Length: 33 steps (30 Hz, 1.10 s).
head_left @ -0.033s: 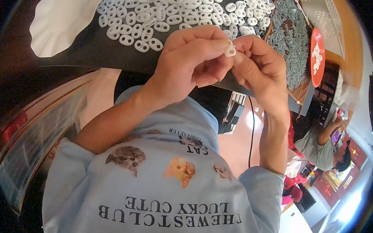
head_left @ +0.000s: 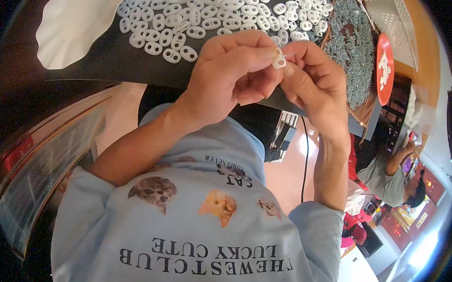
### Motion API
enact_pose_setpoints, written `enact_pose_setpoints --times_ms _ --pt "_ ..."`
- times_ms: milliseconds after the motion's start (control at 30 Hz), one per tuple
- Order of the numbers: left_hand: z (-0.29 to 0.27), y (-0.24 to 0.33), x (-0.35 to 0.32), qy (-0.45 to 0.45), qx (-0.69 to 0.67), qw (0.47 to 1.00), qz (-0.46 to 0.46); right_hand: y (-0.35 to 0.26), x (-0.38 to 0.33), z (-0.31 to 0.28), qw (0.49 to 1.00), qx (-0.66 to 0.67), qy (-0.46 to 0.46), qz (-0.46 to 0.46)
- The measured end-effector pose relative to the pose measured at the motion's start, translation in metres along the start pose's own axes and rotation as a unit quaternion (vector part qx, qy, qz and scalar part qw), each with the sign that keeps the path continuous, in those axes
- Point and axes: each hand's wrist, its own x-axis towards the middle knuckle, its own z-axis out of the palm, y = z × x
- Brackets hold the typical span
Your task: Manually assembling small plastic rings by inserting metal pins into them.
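Observation:
My left hand (head_left: 228,75) and my right hand (head_left: 314,81) meet in front of my chest, fingertips together. Between them they pinch one small white plastic piece (head_left: 279,61) with a hole in it. My left thumb and forefinger hold it from the left, and my right fingertips press on it from the right. Just beyond my hands, a heap of several similar white oval two-hole pieces (head_left: 205,16) lies on the dark table (head_left: 106,60).
A heap of small grey metal parts (head_left: 353,44) lies to the right of the white pieces. Beside it are a red round dish (head_left: 384,68) and a white perforated basket (head_left: 386,8). A white sheet (head_left: 74,26) lies at the far left. Another person (head_left: 389,174) sits at the lower right.

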Motion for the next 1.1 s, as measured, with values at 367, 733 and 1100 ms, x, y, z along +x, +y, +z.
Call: enact_pose_setpoints --times_ms 367,733,1100 --pt "-0.004 0.001 0.001 -0.021 0.020 0.999 -0.020 0.004 -0.009 0.006 0.998 0.020 0.014 -0.051" --pt "-0.003 -0.003 -0.002 -0.029 0.043 0.999 -0.008 0.000 -0.013 -0.007 0.994 0.026 0.103 0.023" --pt "0.000 -0.009 -0.003 -0.044 0.155 0.986 0.049 -0.010 -0.017 -0.008 0.988 0.033 0.146 0.047"
